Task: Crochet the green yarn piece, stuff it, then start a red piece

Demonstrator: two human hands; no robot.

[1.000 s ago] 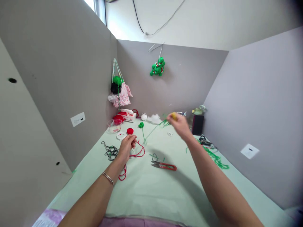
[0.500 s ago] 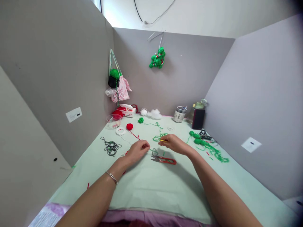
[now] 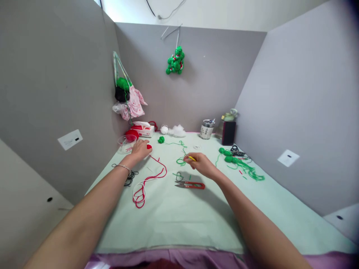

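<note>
My left hand (image 3: 141, 149) reaches over the table's left side, its fingers apart around a small red yarn ball (image 3: 149, 147); whether they touch it I cannot tell. Red yarn (image 3: 164, 170) trails from that ball toward me, loosely looped with white yarn (image 3: 138, 185). In my right hand (image 3: 202, 164) is a slim yellow-handled tool, apparently a crochet hook (image 3: 192, 158), closed between thumb and fingers. Just beyond its tip lie loops of green yarn (image 3: 180, 161), leading back to a little green ball (image 3: 161, 139). Orange-handled thread snips (image 3: 193, 185) rest below my right hand.
Tangled black yarn (image 3: 130, 178) lies under my left forearm. A clear tub (image 3: 123, 146), tissue box (image 3: 144, 130), white stuffing (image 3: 178, 130), pen tin (image 3: 206, 130) and dark box (image 3: 229, 133) line the back. Green balls with strands (image 3: 246, 168) lie right. Grey partitions enclose the table.
My left hand has moved from the table's middle, left and away from me, to the red ball, uncovering the red and white yarn. My right hand still holds the hook. The view has shifted slightly.
</note>
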